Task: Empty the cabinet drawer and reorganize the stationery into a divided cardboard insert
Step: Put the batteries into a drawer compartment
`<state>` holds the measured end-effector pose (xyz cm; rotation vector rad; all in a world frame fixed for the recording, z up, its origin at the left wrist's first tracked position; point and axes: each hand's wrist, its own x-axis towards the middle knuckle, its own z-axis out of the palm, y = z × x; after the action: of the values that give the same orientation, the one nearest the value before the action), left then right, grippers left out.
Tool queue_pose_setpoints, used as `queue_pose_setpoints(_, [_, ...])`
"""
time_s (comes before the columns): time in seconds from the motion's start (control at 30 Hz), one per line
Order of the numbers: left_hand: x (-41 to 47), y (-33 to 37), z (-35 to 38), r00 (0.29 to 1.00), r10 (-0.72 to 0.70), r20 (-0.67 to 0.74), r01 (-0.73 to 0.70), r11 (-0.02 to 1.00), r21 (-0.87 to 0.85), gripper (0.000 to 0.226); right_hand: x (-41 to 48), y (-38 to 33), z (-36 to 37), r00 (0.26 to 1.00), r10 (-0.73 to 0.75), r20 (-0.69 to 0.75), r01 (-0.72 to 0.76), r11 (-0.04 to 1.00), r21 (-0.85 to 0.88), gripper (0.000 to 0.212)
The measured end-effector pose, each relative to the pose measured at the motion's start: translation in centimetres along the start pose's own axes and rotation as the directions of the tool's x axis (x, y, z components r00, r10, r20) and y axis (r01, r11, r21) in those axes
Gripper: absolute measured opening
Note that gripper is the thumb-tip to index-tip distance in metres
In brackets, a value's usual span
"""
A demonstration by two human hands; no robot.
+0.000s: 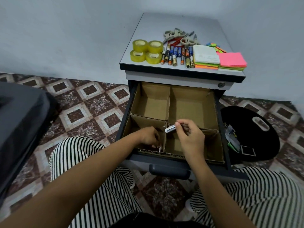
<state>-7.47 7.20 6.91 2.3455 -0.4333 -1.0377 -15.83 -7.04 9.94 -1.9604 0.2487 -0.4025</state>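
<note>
Below the grey cabinet top (148, 27), the open drawer (169, 168) is filled by a divided cardboard insert (192, 102) with four compartments. A white battery (170, 129) is pinched between the thumb and fingertips of the right hand (189, 137), held tilted over the central divider, above the near right compartment. The left hand (148, 135) is lowered into the near left compartment, its fingers curled around small items that cannot be made out; a metallic end is seen just beside them. On the cabinet top, four tape rolls (146, 51) are grouped at the left, a row of batteries (177, 55) lies beside them, scissors (179, 36) are piled behind, and stacks of sticky notes (218, 59) sit at the right. A black bag (250, 134) is seen on the tiled floor to the right of the drawer.
</note>
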Motion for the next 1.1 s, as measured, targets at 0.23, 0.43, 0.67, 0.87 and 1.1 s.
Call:
queue_pose_setpoints(0.23, [-0.2, -0.1, 0.0, 1.000, -0.005, 0.020, 0.004, 0.997, 0.079, 0.020, 0.0, -0.1, -0.1, 1.000, 0.006, 0.004, -0.006, 1.000, 0.007, 0.009])
queue_pose_setpoints(0.43, [-2.4, 1.0, -1.2, 0.974, 0.118, -0.193, -0.088, 0.983, 0.160, 0.032, 0.0, -0.2, -0.2, 0.999, -0.019, 0.027, 0.018, 1.000, 0.021, 0.011])
queue_pose_setpoints(0.67, [-6.3, -1.7, -1.5, 0.590, 0.353, -0.726, -0.184, 0.935, 0.305, 0.024, 1.3, -1.7, -0.3, 0.971, -0.151, 0.185, 0.151, 0.988, 0.012, 0.012])
queue_pose_setpoints(0.87, [-6.6, -3.8, -0.8, 0.650, 0.162, -0.742, 0.069, 0.961, 0.269, 0.051, 4.5, -4.8, 1.6, 0.768, -0.035, 0.640, 0.233, 0.946, -0.227, 0.009])
queue_pose_setpoints(1.1, [-6.3, -3.9, -0.7, 0.762, 0.077, -0.643, 0.099, 0.967, 0.234, 0.067, 5.3, -4.9, 5.3, 0.485, 0.162, 0.860, 0.526, 0.731, -0.434, 0.011])
